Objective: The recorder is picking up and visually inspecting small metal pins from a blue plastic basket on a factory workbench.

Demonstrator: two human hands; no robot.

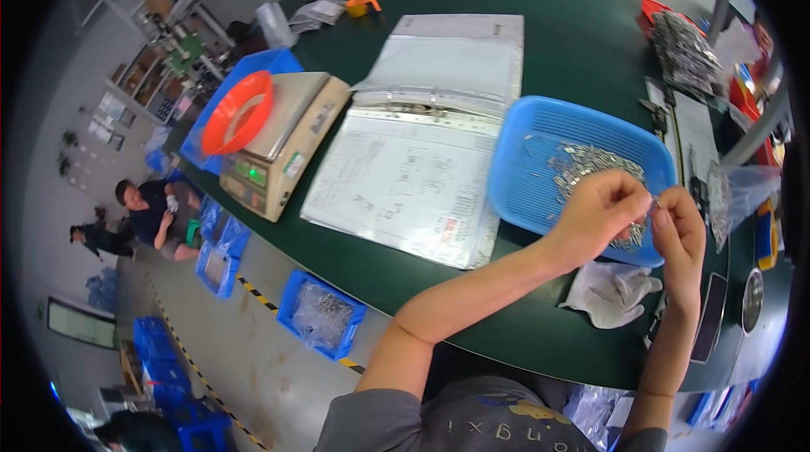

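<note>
Smooth tabletop (582, 38), ribbed tray (525, 178), metal pieces (586, 159); fingers (624, 190) pinch a tiny item (656, 201).

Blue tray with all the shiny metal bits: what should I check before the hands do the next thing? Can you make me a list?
1. Blue tray sitting flat on the green table: ok.
2. Metal bits inside the tray: ok, the pile I can see lies within its walls.
3. Left hand and right hand close together over the tray's near right part: ok.
4. What they pinch: cannot tell, it is too small to make out.
5. Gloves on: not ok, both hands are bare and a white glove lies beside the tray.
6. Binder open with its pages uncovered: ok.
</note>
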